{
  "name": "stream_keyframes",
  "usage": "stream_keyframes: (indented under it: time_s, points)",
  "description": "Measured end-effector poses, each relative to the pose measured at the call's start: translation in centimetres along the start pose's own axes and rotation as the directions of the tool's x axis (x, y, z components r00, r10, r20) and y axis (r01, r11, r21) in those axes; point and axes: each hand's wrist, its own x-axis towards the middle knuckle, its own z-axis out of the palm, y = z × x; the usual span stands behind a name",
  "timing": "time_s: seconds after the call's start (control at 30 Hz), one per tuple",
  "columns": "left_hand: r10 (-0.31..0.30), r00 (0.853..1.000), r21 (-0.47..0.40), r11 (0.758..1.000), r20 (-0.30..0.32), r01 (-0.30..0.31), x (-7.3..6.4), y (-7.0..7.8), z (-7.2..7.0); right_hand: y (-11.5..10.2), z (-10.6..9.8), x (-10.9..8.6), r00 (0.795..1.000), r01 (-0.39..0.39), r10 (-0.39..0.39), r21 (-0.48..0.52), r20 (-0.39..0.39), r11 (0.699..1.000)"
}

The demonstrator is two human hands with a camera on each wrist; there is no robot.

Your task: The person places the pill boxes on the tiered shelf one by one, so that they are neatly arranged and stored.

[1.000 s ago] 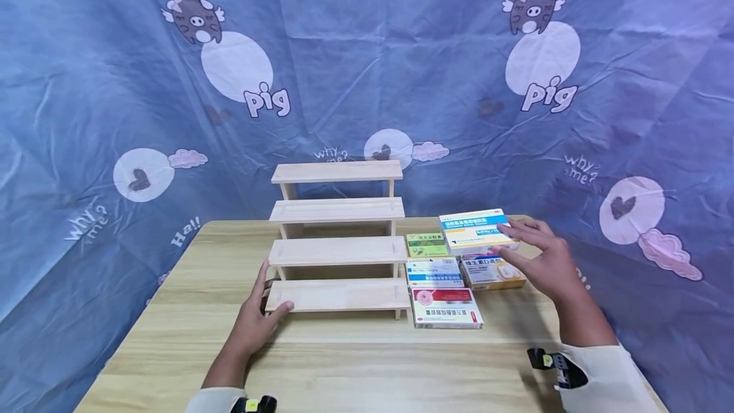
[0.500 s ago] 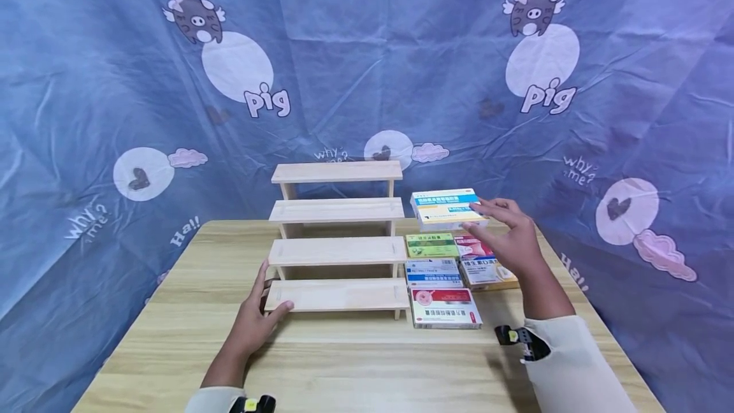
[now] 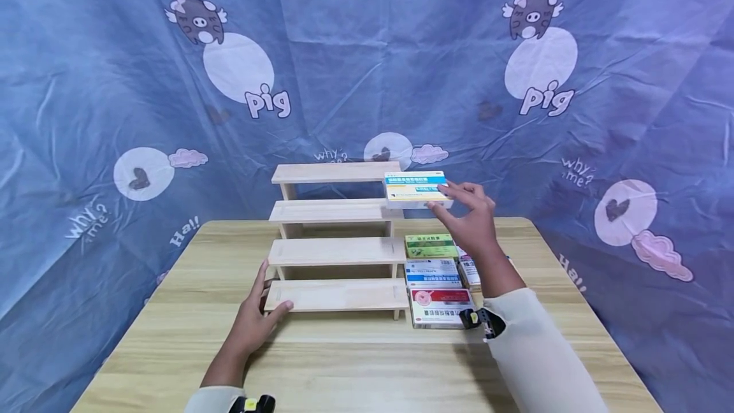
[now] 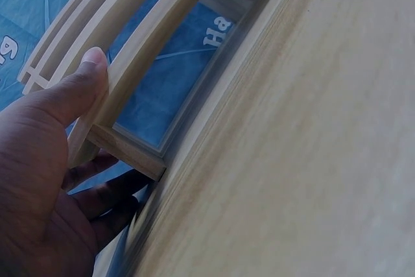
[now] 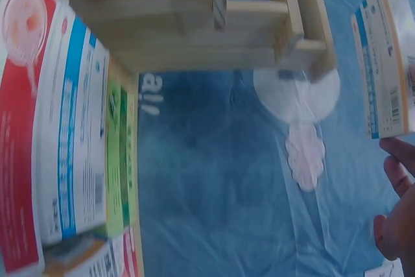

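Left hand (image 3: 255,316) grips the rack (image 3: 338,250); right hand (image 3: 471,218) pinches the box (image 3: 414,187) at four o'clock. Likely light, crushable: hold its edges.

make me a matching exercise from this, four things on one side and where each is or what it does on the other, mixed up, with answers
1. left hand
2. right hand
3. green box
4. red-banded box

A. on the table, just behind the blue-and-white box
B. at the left end of the lowest wooden shelf
C. on the table, just in front of the blue-and-white box
D. holds up the blue-and-yellow box

Pairs: 1-B, 2-D, 3-A, 4-C
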Motion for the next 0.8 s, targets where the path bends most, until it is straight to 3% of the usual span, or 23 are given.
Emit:
stream_keyframes:
  time_s: [0.23,0.4,0.57,0.8]
  points:
    - [-0.013,1.0,0.008,1.0,0.003,0.013,0.0,0.0,0.0,-1.1,2.8,1.2,0.999,0.006,-0.006,0.009,-0.032,1.0]
    - [0.012,1.0,0.007,1.0,-0.001,-0.012,0.1,0.0,-0.1,-1.8,5.1,2.3,0.997,0.027,-0.027,-0.005,-0.074,1.0]
    - [0.011,1.0,0.004,1.0,-0.006,-0.011,0.1,-0.1,-0.1,-2.6,7.4,3.2,0.997,0.054,-0.055,-0.032,-0.051,0.998]
    - [0.006,1.0,-0.002,1.0,0.001,-0.006,0.0,-0.2,0.0,-3.4,10.6,4.3,0.999,0.031,-0.031,-0.009,-0.024,0.999]
